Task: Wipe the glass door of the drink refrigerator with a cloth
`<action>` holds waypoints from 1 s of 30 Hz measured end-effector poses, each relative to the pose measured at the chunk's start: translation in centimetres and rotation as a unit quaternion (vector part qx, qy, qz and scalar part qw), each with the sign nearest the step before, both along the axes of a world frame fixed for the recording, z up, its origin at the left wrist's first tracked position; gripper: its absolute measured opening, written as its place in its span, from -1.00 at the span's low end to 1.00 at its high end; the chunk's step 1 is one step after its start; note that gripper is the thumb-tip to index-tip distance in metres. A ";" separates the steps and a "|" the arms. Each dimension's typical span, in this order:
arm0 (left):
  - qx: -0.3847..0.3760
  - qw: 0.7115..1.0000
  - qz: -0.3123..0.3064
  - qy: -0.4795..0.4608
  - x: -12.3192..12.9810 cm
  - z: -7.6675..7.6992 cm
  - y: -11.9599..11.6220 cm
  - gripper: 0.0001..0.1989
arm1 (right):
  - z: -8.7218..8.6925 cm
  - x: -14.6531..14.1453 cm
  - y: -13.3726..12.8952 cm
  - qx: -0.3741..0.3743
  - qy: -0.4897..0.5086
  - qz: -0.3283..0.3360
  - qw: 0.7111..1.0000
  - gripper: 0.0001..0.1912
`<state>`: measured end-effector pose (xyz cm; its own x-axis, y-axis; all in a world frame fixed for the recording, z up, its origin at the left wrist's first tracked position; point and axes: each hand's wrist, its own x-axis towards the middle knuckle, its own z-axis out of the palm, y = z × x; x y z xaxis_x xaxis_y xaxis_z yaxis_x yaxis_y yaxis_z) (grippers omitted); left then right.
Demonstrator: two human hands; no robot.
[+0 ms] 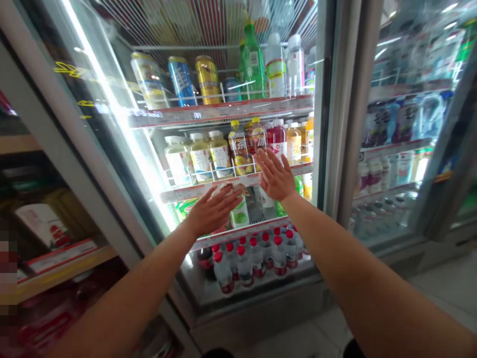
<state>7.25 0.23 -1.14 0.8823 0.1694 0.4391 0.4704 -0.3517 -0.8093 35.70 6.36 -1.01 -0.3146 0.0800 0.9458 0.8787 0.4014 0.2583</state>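
Note:
Both arms reach forward to a glass-fronted drinks fridge. My left hand (215,209) has its fingers stretched out and holds nothing; it appears in front of the lower shelf, near a green-and-white carton (239,215). Higher and to the right, my right hand (276,175) is spread, palm forward, with nothing in it. It overlaps the middle shelf edge, just below dark tea bottles with yellow caps (257,136) and a red drink bottle (278,136). Whether either hand touches the glass cannot be told.
Cans (181,82) and a green bottle (253,64) stand on the top shelf. Red-capped water bottles (244,268) fill the bottom. A metal door frame (343,109) is at the right, with another fridge beyond. Wooden shelving (67,266) stands at the left.

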 end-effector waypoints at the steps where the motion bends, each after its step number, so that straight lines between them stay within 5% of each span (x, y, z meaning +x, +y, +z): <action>1: 0.012 0.999 0.010 -0.050 -0.3 1.0 0.0 -0.41 | 0.0 0.0 0.0 0.002 -0.001 -0.003 1.000 -0.26; 4: 0.070 0.970 0.011 -0.233 -0.5 3.5 0.2 -0.32 | 0.0 0.1 0.0 0.006 -0.004 -0.006 1.000 -0.26; 6: 0.095 0.958 -0.003 -0.271 -0.3 3.4 0.2 -0.30 | 0.0 0.1 0.0 -0.002 -0.005 -0.005 1.000 -0.27; 12: 0.006 1.000 -0.013 -0.003 -1.7 0.7 -0.4 -0.41 | 0.1 0.0 -0.1 -0.028 0.002 0.000 1.000 -0.31; 18: 0.062 0.985 0.020 -0.160 -4.7 4.4 -0.5 -0.38 | 0.0 0.0 0.0 -0.010 0.002 0.001 1.000 -0.31; 21: 0.081 0.974 0.011 -0.213 -4.4 3.9 -0.5 -0.30 | 0.0 0.1 -0.1 -0.026 0.002 0.004 1.000 -0.31; 26: 0.025 0.996 0.000 -0.086 -4.5 1.9 -1.0 -0.27 | 0.0 0.0 -0.1 -0.011 0.004 0.002 1.000 -0.33; 30: -0.012 0.998 0.002 -0.069 -6.9 4.7 -1.4 -0.37 | -0.1 0.0 0.0 -0.006 0.006 0.000 1.000 -0.34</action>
<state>0.30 -1.18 3.57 0.8136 0.1840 0.5516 0.5773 -0.3688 -0.7285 35.67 6.34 -1.06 -0.3039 0.0913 0.9483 0.8819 0.4035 0.2438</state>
